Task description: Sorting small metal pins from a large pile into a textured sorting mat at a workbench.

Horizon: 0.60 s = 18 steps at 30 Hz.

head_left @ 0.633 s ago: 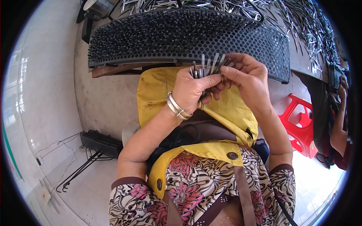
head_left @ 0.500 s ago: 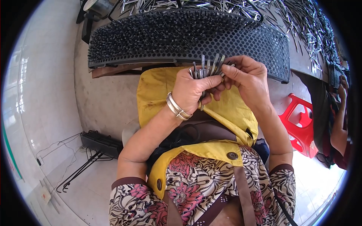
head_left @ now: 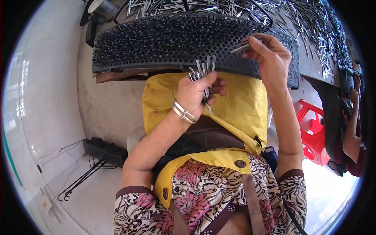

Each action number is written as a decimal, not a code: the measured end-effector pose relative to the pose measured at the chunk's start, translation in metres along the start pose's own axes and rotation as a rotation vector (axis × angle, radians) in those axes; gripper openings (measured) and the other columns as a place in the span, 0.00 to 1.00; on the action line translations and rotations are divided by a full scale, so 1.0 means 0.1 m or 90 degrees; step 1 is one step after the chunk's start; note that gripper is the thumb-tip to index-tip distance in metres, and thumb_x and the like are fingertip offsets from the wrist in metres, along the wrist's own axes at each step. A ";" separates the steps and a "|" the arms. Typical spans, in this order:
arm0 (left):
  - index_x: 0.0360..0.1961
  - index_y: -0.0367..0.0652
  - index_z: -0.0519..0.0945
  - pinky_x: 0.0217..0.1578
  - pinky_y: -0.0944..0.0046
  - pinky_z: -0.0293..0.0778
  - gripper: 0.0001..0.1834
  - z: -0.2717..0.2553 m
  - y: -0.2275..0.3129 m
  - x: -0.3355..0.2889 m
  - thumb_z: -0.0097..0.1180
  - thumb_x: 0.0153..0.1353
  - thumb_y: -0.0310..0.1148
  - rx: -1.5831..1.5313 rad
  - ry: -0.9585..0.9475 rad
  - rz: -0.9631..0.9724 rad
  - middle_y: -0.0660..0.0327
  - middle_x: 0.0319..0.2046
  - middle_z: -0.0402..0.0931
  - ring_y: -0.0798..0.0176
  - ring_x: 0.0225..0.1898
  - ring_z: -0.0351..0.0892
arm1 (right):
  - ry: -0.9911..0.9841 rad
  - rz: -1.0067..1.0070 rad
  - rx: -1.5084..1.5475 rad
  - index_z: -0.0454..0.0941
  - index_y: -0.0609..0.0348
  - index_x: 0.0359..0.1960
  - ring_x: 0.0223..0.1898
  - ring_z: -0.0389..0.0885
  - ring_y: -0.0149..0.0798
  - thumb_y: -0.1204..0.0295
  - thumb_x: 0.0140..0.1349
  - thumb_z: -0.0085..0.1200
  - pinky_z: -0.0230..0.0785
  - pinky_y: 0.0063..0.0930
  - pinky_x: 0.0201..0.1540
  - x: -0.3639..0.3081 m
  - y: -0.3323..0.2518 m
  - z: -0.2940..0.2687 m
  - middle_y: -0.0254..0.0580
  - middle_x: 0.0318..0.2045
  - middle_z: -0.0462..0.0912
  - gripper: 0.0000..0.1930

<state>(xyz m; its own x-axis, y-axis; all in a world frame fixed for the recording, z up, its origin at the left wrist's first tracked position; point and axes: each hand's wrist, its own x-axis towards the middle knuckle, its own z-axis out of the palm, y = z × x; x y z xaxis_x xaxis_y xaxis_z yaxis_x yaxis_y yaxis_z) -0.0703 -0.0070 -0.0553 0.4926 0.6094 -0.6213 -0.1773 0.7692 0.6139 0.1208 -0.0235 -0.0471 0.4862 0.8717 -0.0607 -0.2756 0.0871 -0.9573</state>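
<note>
A small workshop: at twelve o'clock a table strewn with loose metal pins, a perforated black tray packed with them.

- My left hand sits in front of my chest, back of the hand up, fingers curled shut into a fist, the wrist ringed by silver bangles.
- My right hand reaches further out, forearm stretched nearly straight, thumb and fingertips pinched together.
- Both forearms are bare and rise from the lower edge, well apart at the elbows.
</note>
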 end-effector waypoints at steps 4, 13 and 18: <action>0.30 0.37 0.74 0.14 0.72 0.62 0.09 -0.04 0.00 0.01 0.56 0.55 0.33 -0.016 -0.007 -0.003 0.53 0.27 0.78 0.61 0.22 0.78 | -0.004 -0.053 -0.057 0.76 0.67 0.33 0.22 0.74 0.26 0.80 0.54 0.54 0.66 0.13 0.24 0.05 0.13 0.03 0.41 0.27 0.80 0.06; 0.31 0.37 0.74 0.13 0.73 0.61 0.10 -0.04 -0.01 0.02 0.56 0.55 0.34 -0.008 -0.005 -0.011 0.54 0.27 0.77 0.63 0.23 0.77 | 0.001 -0.199 -0.230 0.78 0.66 0.34 0.22 0.69 0.20 0.81 0.53 0.54 0.61 0.10 0.25 0.15 0.11 0.04 0.38 0.28 0.81 0.06; 0.29 0.38 0.75 0.13 0.73 0.62 0.09 -0.05 -0.01 0.02 0.56 0.55 0.33 -0.018 -0.003 -0.013 0.54 0.26 0.78 0.62 0.22 0.78 | -0.062 -0.239 -0.270 0.77 0.66 0.34 0.28 0.74 0.21 0.82 0.52 0.54 0.67 0.10 0.31 0.16 0.06 0.06 0.37 0.29 0.81 0.07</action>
<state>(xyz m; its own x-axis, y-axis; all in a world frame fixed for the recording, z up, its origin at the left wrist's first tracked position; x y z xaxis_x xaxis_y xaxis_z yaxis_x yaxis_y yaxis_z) -0.0732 -0.0056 -0.0594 0.5007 0.5927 -0.6309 -0.1908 0.7864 0.5875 0.1218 -0.0065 -0.0519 0.4015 0.8607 0.3130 0.2684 0.2162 -0.9387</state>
